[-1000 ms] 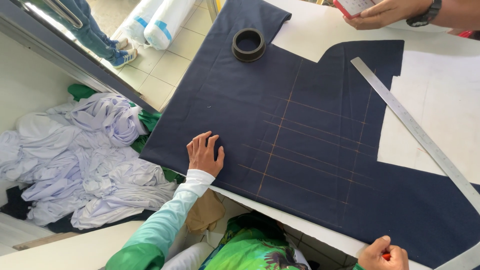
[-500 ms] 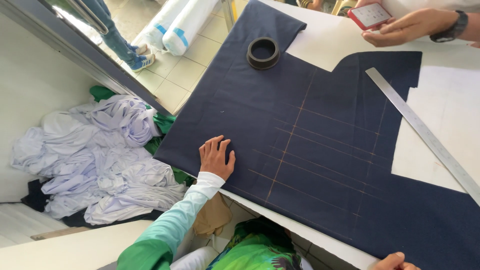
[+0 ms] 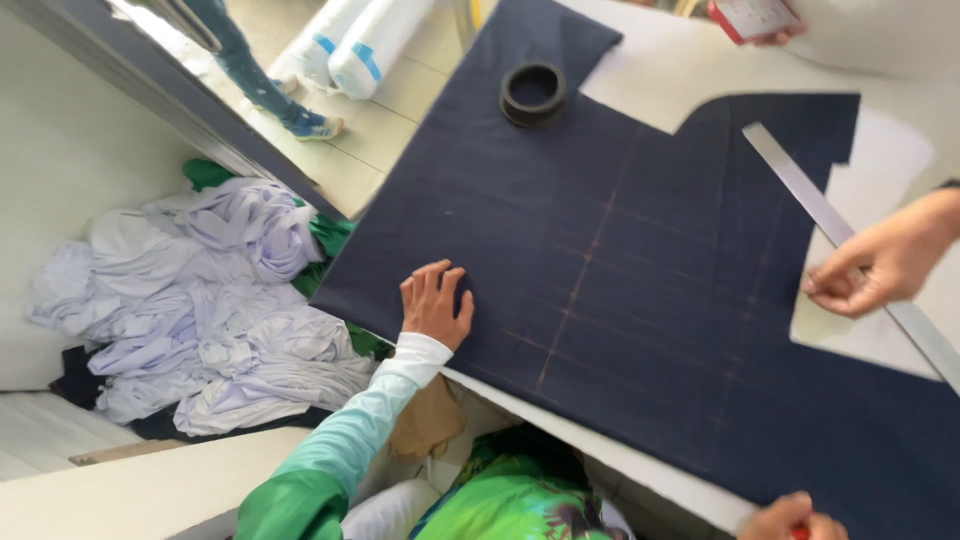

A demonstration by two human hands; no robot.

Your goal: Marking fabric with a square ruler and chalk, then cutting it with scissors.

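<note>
My left hand [image 3: 435,305] lies flat with fingers spread on the near left corner of a large navy cloth [image 3: 650,260] marked with faint chalk lines. My right hand [image 3: 795,517] shows only partly at the bottom edge, curled around a small red piece [image 3: 800,533] by the cloth's near edge. A long metal ruler [image 3: 800,190] lies slanted across the cloth's right side, and a co-worker's hand [image 3: 880,265] pinches it. A black ring [image 3: 533,93] sits on the far part of the cloth.
The white table [image 3: 650,60] shows at the far side, where another hand [image 3: 770,35] holds a red and white object. Left of the table lie a heap of pale lilac cloth [image 3: 200,300] and white rolls [image 3: 365,45] on the tiled floor.
A co-worker's hand has come down from the far edge onto the ruler at the right. My left hand has stayed pressed on the cloth. My right hand has stayed low at the bottom edge.
</note>
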